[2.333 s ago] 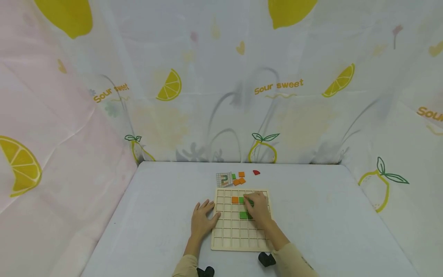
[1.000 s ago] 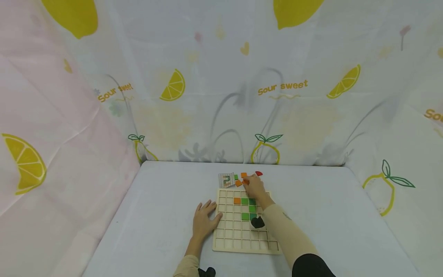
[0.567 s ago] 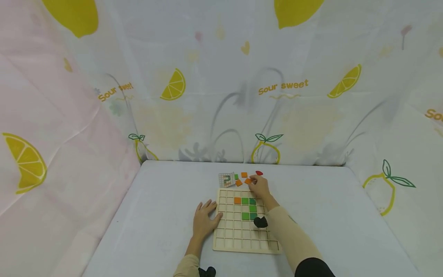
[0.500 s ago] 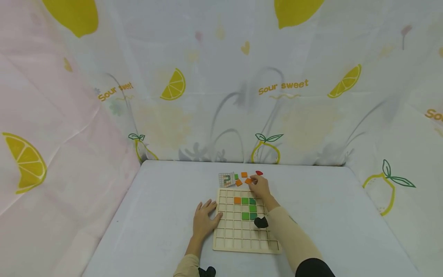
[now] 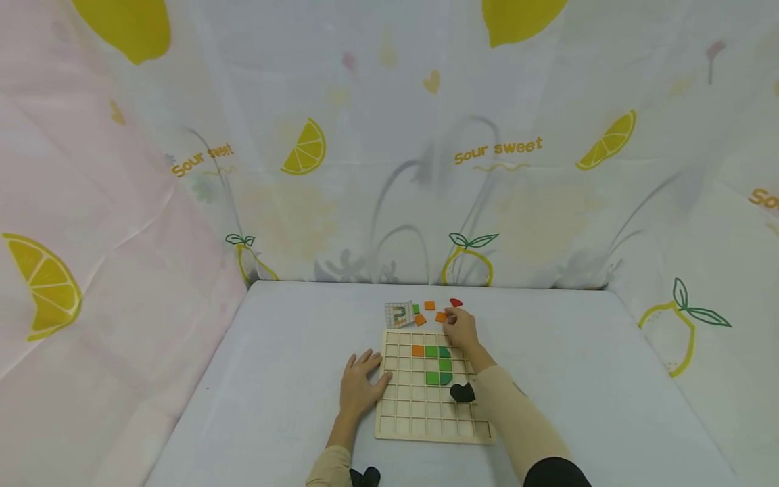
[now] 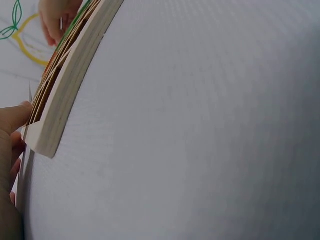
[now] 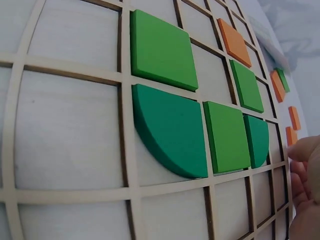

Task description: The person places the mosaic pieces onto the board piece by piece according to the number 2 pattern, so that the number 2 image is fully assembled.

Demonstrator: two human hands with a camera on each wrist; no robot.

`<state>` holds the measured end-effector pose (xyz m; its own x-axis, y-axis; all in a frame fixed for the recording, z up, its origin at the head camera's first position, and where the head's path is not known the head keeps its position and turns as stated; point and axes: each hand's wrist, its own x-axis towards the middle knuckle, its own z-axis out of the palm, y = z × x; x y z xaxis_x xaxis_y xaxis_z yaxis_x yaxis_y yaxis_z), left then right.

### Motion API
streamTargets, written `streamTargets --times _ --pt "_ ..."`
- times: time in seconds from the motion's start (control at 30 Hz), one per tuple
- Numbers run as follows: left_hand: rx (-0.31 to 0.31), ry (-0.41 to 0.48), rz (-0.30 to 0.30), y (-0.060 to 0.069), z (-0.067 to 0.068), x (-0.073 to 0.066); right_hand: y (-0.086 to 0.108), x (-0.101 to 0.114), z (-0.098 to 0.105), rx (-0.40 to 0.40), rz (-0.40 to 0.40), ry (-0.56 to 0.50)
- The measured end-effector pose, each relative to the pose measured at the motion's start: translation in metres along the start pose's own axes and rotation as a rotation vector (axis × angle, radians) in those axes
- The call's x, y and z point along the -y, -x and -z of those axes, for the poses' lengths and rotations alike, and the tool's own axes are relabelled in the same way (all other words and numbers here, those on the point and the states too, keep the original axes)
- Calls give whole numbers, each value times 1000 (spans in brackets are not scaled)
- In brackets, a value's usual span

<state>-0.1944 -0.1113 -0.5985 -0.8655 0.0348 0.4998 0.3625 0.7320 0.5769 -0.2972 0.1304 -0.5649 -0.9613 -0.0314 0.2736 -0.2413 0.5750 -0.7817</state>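
A wooden grid board (image 5: 403, 407) lies on the table. In its cells sit an orange square tile (image 5: 417, 351), green square tiles (image 7: 227, 137) and two dark green quarter-round tiles (image 7: 172, 130). My left hand (image 5: 359, 387) rests at the board's left edge, fingers spread, its thumb (image 6: 17, 116) touching the rim in the left wrist view. Beyond the board's far edge, my right hand (image 5: 460, 329) pinches a loose orange tile (image 5: 441, 316) by its right side. The right wrist view catches only part of that hand, at its right border.
A patterned card (image 5: 398, 315) lies behind the board. Beside it are a loose green tile (image 5: 416, 309), two more orange tiles (image 5: 429, 306) and a red quarter-round piece (image 5: 456, 302). A lemon-print cloth (image 5: 389, 203) rises behind the table (image 5: 274, 379).
My right hand has gone from the board to the loose tiles, taken hold of an orange one, and shifted it slightly right. The left hand stays put.
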Motion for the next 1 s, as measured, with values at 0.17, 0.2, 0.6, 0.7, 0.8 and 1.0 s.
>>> streamTargets --times 0.17,0.2,0.6,0.7,0.8,1.0 --pt "-1 -7 2 0 1 -1 2 -2 -3 -9 2 0" --pt "-1 -7 3 0 2 -1 1 -2 -3 -10 5 7" --pt "0 -3 -1 -1 0 -1 -8 -6 -3 40 41 98" --pt "-1 4 -2 -1 0 -1 -18 -42 -18 -9 103 89" --pt "-6 13 -3 0 -1 -1 -32 -94 -39 -14 100 83" --pt "-9 25 1 0 0 -2 -44 -135 -57 12 109 122"
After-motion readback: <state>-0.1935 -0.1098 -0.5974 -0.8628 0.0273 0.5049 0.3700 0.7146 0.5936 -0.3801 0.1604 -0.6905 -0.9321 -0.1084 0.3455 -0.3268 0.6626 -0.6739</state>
